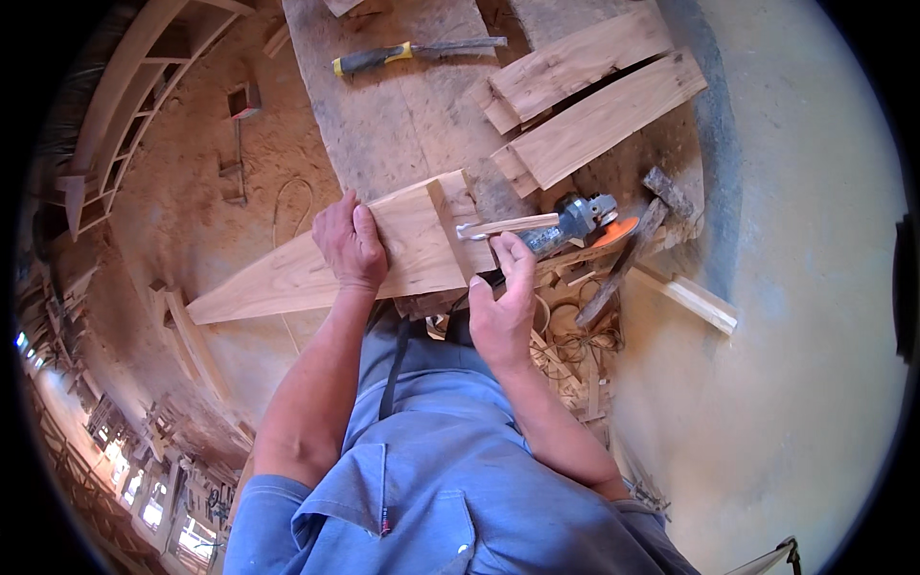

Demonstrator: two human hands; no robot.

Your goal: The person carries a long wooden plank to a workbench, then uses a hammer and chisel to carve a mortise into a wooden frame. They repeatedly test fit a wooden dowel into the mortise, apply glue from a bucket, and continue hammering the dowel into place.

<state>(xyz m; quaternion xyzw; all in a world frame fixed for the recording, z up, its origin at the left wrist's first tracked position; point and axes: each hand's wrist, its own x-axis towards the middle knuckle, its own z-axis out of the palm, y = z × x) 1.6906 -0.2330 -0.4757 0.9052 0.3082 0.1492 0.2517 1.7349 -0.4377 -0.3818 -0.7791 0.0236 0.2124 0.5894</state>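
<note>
A long tapering wooden board [316, 264] lies across in front of me, its narrow end to the left. My left hand [352, 240] is closed over its upper part, thumb on top. Near the wide end, a wooden strip [448, 230] crosses the board. My right hand [505, 307] is at that end with bent fingers, its fingertips against a thin wooden stick [522, 224]; how they grip it is partly hidden. White paste coats the stick's left tip, which is over the wood beside the strip. The thumb stands apart, close to the board's lower corner.
An angle grinder [573, 218] with an orange disc lies just right of my right hand. Beyond it is a hammer [661, 196]. A yellow-and-black handled chisel [383, 57] and two shaped boards [609, 115] rest on the worktop [383, 125]. Wood offcuts [685, 297] and cords lie lower right.
</note>
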